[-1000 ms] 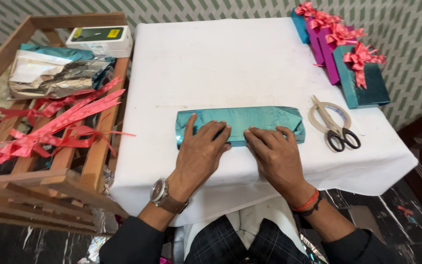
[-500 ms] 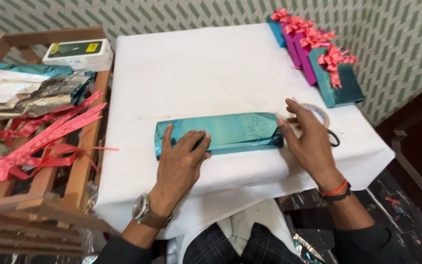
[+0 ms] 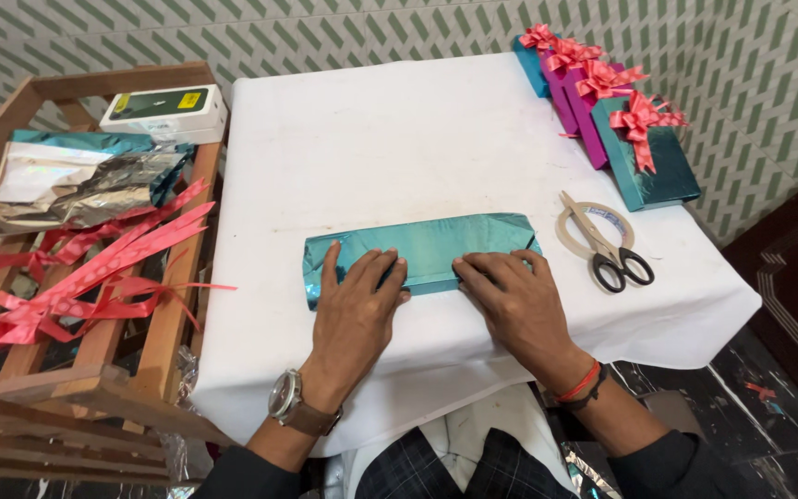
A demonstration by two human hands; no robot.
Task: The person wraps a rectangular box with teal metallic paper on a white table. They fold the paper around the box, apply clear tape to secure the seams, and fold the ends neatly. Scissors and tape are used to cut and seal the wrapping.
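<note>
Fingers of the left hand: spread flat, pressing down on the near left part of the teal foil-wrapped box, gripping nothing. Fingers of the right hand: likewise flat and slightly splayed, resting on the box's near right edge. Box: long, lying lengthwise across the front of the white-covered worktop, between both hands. Scissors: black-handled, lying across a roll of clear tape, just right of the box. Finished gifts: teal and purple parcels with red bows, lined up at the worktop's far right corner. Wooden rack, left of the worktop: carries red ribbons, crumpled foil sheets and a small white carton.
</note>
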